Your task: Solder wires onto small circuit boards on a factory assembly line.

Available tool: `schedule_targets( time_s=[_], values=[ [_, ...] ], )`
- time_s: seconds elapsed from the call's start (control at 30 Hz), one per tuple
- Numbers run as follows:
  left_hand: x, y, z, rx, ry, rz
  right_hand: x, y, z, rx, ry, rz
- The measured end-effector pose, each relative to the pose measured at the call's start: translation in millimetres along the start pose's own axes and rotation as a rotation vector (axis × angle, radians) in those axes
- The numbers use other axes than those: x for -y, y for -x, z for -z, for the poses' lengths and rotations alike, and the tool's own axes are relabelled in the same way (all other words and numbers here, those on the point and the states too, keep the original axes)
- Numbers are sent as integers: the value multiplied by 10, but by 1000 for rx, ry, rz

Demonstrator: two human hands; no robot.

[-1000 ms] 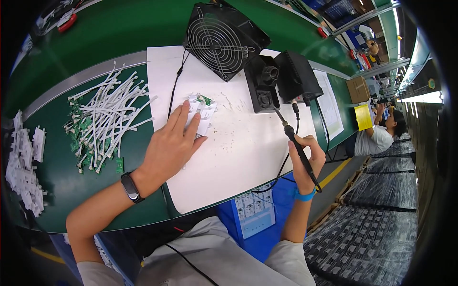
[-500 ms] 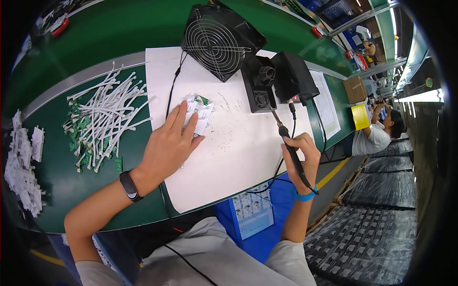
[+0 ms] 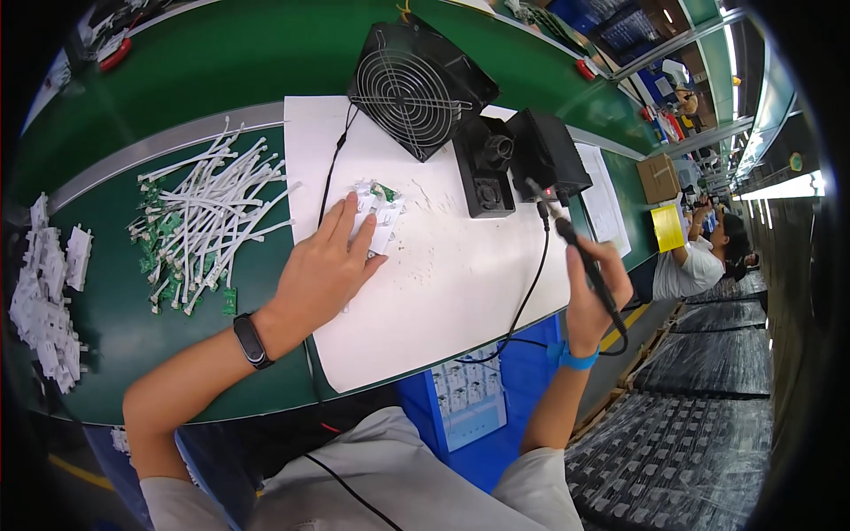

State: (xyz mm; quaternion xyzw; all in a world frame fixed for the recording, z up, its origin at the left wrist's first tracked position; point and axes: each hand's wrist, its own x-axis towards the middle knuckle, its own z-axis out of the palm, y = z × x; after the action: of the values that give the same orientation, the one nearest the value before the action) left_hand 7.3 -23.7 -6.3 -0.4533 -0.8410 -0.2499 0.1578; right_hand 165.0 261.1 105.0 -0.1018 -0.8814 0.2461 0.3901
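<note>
Left hand (image 3: 320, 273), nine o'clock: thumb apart, resting on white plastic part (image 3: 386, 221). Right hand (image 3: 600, 296), three o'clock: clamped around soldering iron (image 3: 583, 249). Black fan (image 3: 405, 99): twelve o'clock.

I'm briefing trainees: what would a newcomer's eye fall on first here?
Probably the black fan with its round wire guard, at the back of the white sheet. Left of the sheet lies a tangle of white cables and green boards. Near its right edge, the right hand grips a black soldering iron.
</note>
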Motion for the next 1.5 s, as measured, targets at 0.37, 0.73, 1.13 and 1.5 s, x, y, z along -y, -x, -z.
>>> schedule_targets(
  time_s=[0.37,0.73,1.13,1.5],
  values=[
    [18,9,43,31,-24,-27,-118,-656,-881,48,-145,-195],
    [13,-42,63,-27,79,-15,-457,-840,-1194,28,-356,-329],
    [71,-137,519,28,295,145,-52,214,-1335,53,-441,-416],
    [2475,-341,1704,-167,-226,713,97,269,-1304,187,-332,-300]
  ],
)
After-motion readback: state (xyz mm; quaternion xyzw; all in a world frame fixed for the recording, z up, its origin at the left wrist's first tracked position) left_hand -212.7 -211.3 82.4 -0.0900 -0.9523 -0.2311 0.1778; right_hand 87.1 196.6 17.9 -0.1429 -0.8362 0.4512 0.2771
